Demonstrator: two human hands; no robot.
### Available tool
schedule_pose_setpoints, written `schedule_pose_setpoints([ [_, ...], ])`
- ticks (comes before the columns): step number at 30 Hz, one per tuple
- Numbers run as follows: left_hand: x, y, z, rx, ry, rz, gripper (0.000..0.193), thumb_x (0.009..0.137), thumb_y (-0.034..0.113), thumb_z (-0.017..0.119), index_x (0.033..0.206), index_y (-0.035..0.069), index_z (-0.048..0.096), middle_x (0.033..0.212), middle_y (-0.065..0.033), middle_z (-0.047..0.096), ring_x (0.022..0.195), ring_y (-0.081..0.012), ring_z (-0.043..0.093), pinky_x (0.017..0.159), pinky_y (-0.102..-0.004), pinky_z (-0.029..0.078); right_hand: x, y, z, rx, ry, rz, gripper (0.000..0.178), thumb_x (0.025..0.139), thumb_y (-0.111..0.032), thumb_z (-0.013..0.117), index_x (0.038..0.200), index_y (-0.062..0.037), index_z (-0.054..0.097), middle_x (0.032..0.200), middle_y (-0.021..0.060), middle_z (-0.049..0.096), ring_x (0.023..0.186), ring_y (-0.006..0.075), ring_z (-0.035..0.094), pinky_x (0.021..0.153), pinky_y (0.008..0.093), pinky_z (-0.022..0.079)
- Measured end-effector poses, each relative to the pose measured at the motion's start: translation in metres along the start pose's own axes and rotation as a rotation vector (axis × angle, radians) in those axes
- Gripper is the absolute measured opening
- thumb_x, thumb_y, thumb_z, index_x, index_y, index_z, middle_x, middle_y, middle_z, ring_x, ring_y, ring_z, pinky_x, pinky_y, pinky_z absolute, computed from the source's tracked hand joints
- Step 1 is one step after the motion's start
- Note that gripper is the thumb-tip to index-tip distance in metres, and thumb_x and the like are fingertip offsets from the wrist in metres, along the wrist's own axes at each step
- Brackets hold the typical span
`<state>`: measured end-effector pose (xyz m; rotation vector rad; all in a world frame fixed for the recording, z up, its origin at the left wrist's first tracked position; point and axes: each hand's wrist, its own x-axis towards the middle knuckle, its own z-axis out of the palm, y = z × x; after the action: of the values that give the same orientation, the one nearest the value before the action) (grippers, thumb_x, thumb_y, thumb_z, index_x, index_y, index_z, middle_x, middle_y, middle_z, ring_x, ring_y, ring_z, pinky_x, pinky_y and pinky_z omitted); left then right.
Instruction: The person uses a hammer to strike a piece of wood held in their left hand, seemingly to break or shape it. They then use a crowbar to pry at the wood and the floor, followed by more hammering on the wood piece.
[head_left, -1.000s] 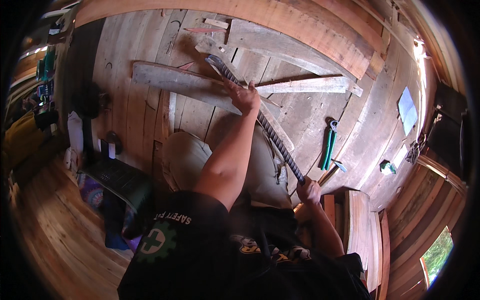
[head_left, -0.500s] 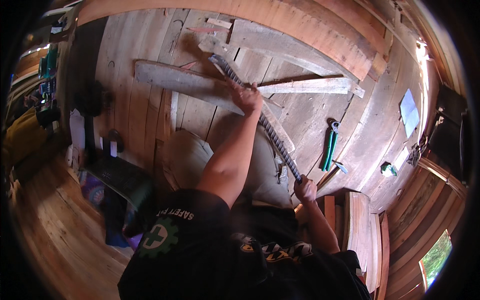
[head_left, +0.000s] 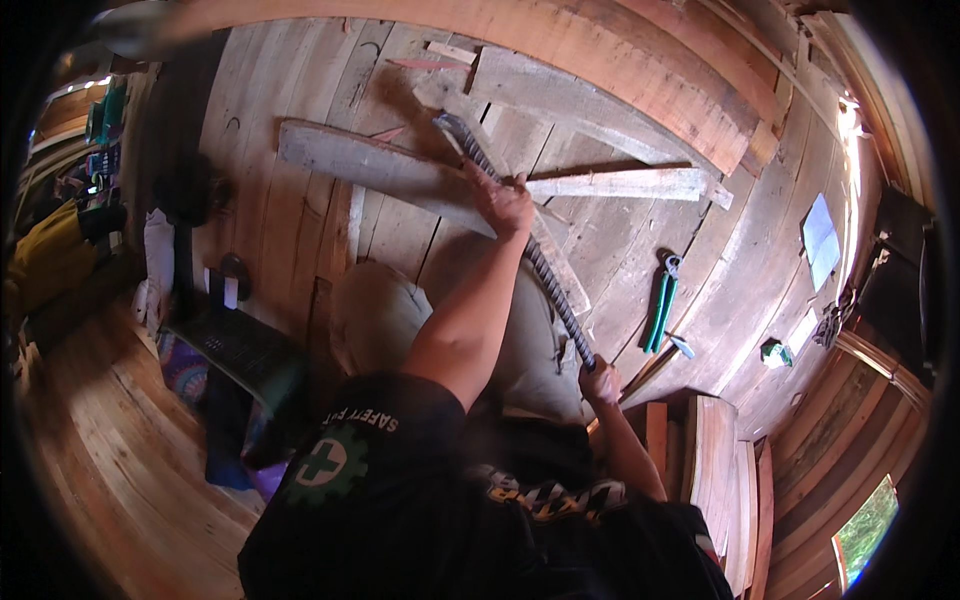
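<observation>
Both hands grip a long ribbed steel bar (head_left: pixel 552 285) that slants from upper left to lower right over the plank floor. My left hand (head_left: pixel 503 200) is shut around the bar's upper part, arm stretched forward. My right hand (head_left: pixel 598 380) is shut on the bar's lower end near my body. The bar's curved tip (head_left: pixel 450 126) rests against a grey weathered board (head_left: pixel 360 170) lying across the floor. A paler board (head_left: pixel 620 184) lies to the right of my left hand.
Green-handled pincers (head_left: pixel 660 300) lie on the floor to the right, with a small green object (head_left: pixel 775 352) further right. A white sheet (head_left: pixel 822 240) lies near the wall. A dark mat and clutter (head_left: pixel 230 345) sit at left. Stacked wood (head_left: pixel 705 450) is by my right side.
My left hand and the bar's upper end have shifted slightly right and up along the grey board. My right hand stays at the bar's lower end.
</observation>
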<state>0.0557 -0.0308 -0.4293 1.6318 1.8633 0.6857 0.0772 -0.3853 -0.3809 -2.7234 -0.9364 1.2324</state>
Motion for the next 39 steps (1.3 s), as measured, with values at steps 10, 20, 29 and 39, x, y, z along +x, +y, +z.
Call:
schedule_pose_setpoints([
  [10,0.014,0.01,-0.001,0.019,-0.019,0.027,0.095,0.07,0.012,0.073,0.142,-0.007,0.014,0.142,-0.0287,0.028,0.13,-0.0385,0.034,0.107,-0.0436,0.028,-0.005,-0.015,-0.012,0.019,0.027,0.03,0.016,0.078,-0.022,0.055,0.08,-0.0061,0.059,0.072,0.0237,0.063,0.072,0.0425,0.063,0.066,0.0525,0.049],
  [20,0.001,-0.008,0.012,0.017,-0.022,0.011,0.09,0.071,0.011,0.07,0.141,-0.005,0.016,0.139,-0.0308,0.031,0.125,-0.0426,0.036,0.107,-0.0424,0.028,0.002,-0.01,0.002,0.018,-0.044,0.052,0.017,0.08,-0.023,0.055,0.081,-0.0064,0.058,0.07,0.0227,0.063,0.069,0.0408,0.064,0.065,0.0521,0.049],
  [29,0.009,-0.002,0.002,0.022,-0.008,0.047,0.092,0.072,0.014,0.07,0.14,-0.01,0.013,0.142,-0.0294,0.026,0.129,-0.0401,0.033,0.11,-0.0396,0.026,0.009,0.006,0.01,0.034,0.075,-0.042,0.017,0.078,-0.024,0.058,0.078,-0.0066,0.058,0.067,0.0223,0.062,0.066,0.0423,0.062,0.061,0.0519,0.048],
  [39,0.007,0.005,0.0,0.01,0.015,0.054,0.091,0.074,0.017,0.068,0.143,-0.006,0.012,0.143,-0.0277,0.027,0.131,-0.0401,0.031,0.11,-0.0437,0.024,0.022,0.004,0.017,0.067,0.062,-0.007,0.015,0.077,-0.022,0.058,0.076,-0.0071,0.057,0.07,0.0244,0.062,0.071,0.043,0.062,0.064,0.0524,0.048],
])
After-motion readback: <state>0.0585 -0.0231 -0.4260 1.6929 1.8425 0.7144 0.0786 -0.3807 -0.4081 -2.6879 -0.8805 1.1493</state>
